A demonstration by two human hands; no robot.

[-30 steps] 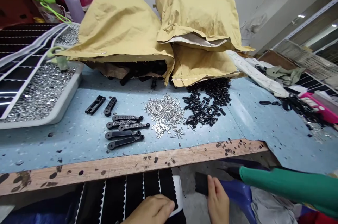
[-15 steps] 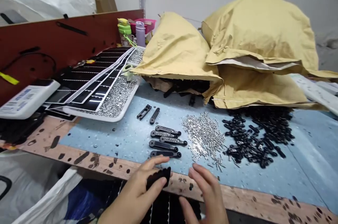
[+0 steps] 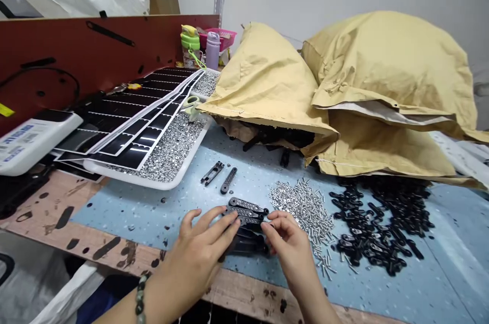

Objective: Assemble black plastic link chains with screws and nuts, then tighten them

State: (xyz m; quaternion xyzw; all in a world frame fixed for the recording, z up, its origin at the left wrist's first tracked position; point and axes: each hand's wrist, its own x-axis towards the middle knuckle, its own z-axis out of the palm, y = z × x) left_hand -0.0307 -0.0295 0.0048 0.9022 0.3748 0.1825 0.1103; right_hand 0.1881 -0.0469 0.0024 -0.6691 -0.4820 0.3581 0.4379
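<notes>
Several dark grey and black plastic arms (image 3: 247, 207) with round ends lie side by side near the table's front edge. My left hand (image 3: 200, 250) is laid over their left ends, palm down and fingers stretched out, its fingertips touching the textured ones. Its thumb and whatever lies under the palm are hidden. At the round right ends, my right hand (image 3: 287, 242) has its thumb and fingers pinched together; what is between them is too hidden to name. A slotted black part (image 3: 212, 173) and a short textured arm (image 3: 228, 180) lie farther back.
A pile of silver screws (image 3: 305, 207) and a heap of small black parts (image 3: 378, 227) lie to the right. Yellow paper sacks (image 3: 267, 79) stand behind. At left, a white tray (image 3: 168, 184) of metal bits holds black sheets (image 3: 130, 145) and scissors (image 3: 192, 105).
Both hands have moved from the front edge onto the black arms. The black wavy-edged strip held in my left hand earlier is out of sight. My right hand has closed into a pinch.
</notes>
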